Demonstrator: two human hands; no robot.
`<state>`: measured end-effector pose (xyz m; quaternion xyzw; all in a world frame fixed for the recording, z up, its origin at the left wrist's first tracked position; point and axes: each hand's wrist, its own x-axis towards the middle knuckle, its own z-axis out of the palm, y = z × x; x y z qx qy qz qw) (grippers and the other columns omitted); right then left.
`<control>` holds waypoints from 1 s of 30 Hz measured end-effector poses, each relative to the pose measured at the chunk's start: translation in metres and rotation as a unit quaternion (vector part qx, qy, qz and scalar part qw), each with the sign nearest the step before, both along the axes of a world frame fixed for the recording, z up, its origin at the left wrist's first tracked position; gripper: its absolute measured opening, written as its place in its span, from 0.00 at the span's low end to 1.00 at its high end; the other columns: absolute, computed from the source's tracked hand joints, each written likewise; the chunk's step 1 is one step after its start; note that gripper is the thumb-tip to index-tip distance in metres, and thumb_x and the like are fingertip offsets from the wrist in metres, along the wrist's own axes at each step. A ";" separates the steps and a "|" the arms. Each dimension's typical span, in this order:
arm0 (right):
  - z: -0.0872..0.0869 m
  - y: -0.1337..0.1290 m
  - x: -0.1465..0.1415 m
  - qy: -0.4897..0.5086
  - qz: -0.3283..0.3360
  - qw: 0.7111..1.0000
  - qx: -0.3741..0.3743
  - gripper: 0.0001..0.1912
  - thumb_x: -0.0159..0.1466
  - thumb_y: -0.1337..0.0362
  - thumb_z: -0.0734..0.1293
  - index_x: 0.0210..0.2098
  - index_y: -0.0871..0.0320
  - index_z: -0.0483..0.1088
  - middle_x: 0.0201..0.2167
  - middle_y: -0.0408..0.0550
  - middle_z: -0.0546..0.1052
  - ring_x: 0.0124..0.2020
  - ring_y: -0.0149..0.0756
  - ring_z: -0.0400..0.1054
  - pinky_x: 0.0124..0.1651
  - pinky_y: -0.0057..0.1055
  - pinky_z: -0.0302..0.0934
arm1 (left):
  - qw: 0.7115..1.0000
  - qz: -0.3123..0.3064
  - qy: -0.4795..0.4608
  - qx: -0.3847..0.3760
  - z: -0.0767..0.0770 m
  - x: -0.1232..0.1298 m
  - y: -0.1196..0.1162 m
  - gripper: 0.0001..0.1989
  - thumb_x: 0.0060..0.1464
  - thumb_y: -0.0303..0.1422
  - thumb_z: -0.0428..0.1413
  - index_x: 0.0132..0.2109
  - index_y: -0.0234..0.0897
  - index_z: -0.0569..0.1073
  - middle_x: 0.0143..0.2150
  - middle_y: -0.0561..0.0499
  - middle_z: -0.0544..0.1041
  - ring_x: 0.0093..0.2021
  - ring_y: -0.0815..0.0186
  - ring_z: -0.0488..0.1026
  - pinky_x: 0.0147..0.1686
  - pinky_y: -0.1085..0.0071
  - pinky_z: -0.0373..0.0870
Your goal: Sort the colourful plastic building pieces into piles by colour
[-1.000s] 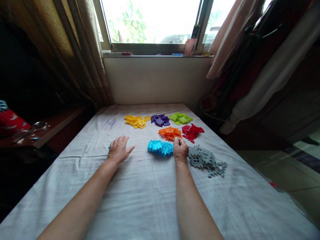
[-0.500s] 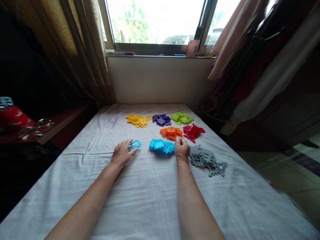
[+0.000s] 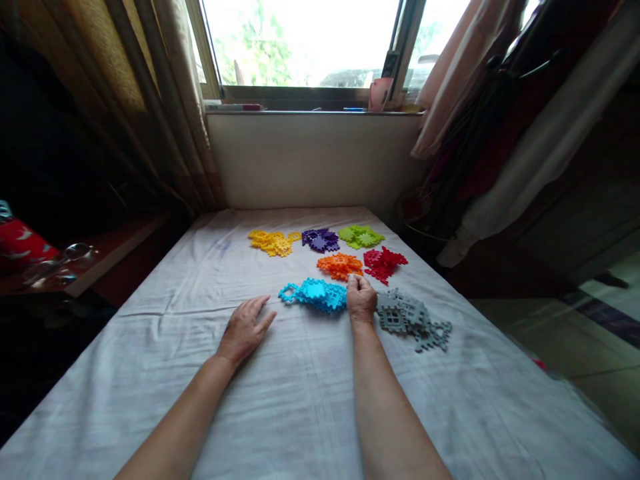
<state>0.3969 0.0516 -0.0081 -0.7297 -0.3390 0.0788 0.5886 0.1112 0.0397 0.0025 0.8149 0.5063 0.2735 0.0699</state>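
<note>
A heap of blue interlocking plastic pieces (image 3: 323,295) lies on the white sheet between my hands. At the heap's left end sits a ring-shaped blue piece (image 3: 287,293). My left hand (image 3: 247,327) rests just left of that ring, fingers apart and holding nothing. Closed at the heap's right end is my right hand (image 3: 362,298); what its fingers hold, if anything, is hidden. Grey pieces (image 3: 413,317) spread out right of it. Orange pieces (image 3: 341,266) and red pieces (image 3: 384,265) lie just beyond.
Farther back are piles of yellow (image 3: 274,243), purple (image 3: 320,240) and green pieces (image 3: 361,236). A low wall (image 3: 315,160) under the window bounds the sheet's far edge. At the left, glasses (image 3: 75,257) lie on a wooden shelf. Clothes (image 3: 493,180) hang at the right.
My left hand has let go of the ring-shaped blue piece, which now lies against the blue heap, and has drawn back slightly. My right hand stays closed beside the heap.
</note>
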 end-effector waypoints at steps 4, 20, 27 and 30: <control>0.005 -0.003 -0.008 -0.073 -0.003 0.997 0.019 0.18 0.62 0.53 0.58 0.30 0.57 0.75 0.31 0.53 0.79 0.35 0.41 0.71 0.43 0.34 0.63 | 0.999 0.039 -0.035 0.007 -0.001 -0.025 -0.016 0.20 0.61 0.45 0.49 0.52 0.42 0.77 0.51 0.46 0.81 0.53 0.58 0.77 0.57 0.59 0.72; 0.012 -0.095 0.158 -0.145 -0.030 0.970 -0.195 0.23 0.64 0.49 0.58 0.38 0.55 0.80 0.43 0.57 0.82 0.50 0.51 0.74 0.54 0.47 0.67 | 0.975 0.187 -0.110 -0.048 0.012 -0.076 0.013 0.21 0.55 0.47 0.49 0.44 0.42 0.81 0.43 0.46 0.83 0.41 0.57 0.79 0.40 0.65 0.76; 0.006 -0.050 0.069 -0.177 0.131 0.959 -0.180 0.21 0.66 0.51 0.59 0.47 0.53 0.78 0.51 0.52 0.80 0.56 0.47 0.72 0.62 0.47 0.63 | 0.975 0.182 -0.117 -0.058 0.013 -0.072 0.008 0.24 0.54 0.49 0.47 0.44 0.42 0.80 0.45 0.46 0.83 0.43 0.56 0.80 0.42 0.65 0.76; 0.008 -0.032 0.019 -0.198 0.180 0.951 -0.158 0.20 0.66 0.53 0.60 0.50 0.53 0.77 0.53 0.51 0.79 0.58 0.44 0.70 0.65 0.45 0.60 | 0.974 0.178 -0.131 -0.058 0.012 -0.073 0.008 0.25 0.53 0.50 0.47 0.44 0.41 0.80 0.45 0.46 0.83 0.44 0.56 0.80 0.44 0.64 0.76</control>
